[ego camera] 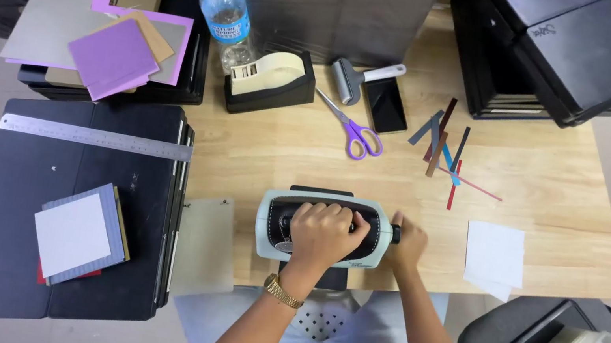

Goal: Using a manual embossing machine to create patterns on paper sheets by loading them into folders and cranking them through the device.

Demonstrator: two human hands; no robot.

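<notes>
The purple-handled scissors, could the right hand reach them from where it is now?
Probably yes. The right hand grips the crank at the end of the die-cutting machine, and only bare table lies between it and the scissors. It would have to let go first.

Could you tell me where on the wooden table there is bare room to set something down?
Bare wood lies between the scissors and the machine, and right of the strips above the white paper. The back edge is crowded.

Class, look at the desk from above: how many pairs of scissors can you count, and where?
1. The purple-handled scissors lie on the wooden table, between the tape dispenser and the black phone. Others could be hidden under the paper stacks.
</notes>
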